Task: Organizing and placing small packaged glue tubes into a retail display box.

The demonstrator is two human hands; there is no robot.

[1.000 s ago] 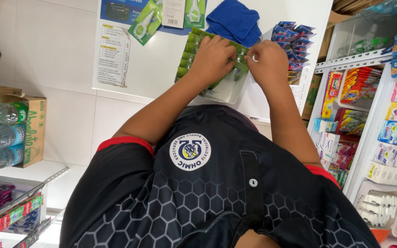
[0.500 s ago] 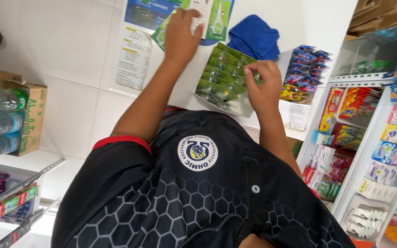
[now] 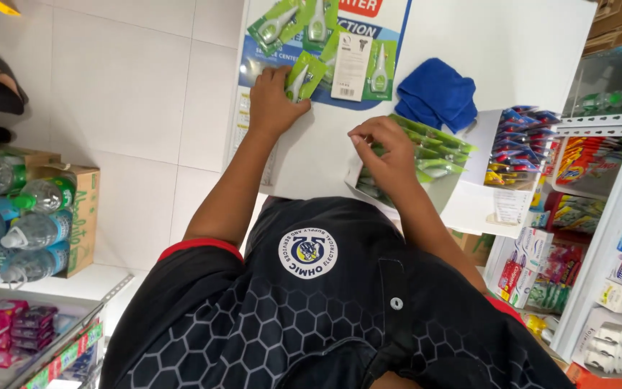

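Observation:
My left hand (image 3: 271, 101) reaches out over a white counter (image 3: 498, 43) and grips a green blister pack (image 3: 304, 75) holding a small white pen-like item. Several more green packs (image 3: 289, 21) lie just beyond it on a blue and white poster (image 3: 390, 21). My right hand (image 3: 383, 148) rests closer to me on a stack of the same green packs (image 3: 433, 155) inside a clear wrapper, its fingers pinching at the top of the stack.
A folded blue cloth (image 3: 437, 94) lies on the counter beside the stack. A display of small blue packets (image 3: 520, 144) stands to the right, with shop shelves (image 3: 613, 238) of goods beyond. Water bottles in a carton (image 3: 30, 216) sit on the left.
My left hand has carried a green pack away from the stack and set it down by the others on the poster. My right hand stayed on the stack.

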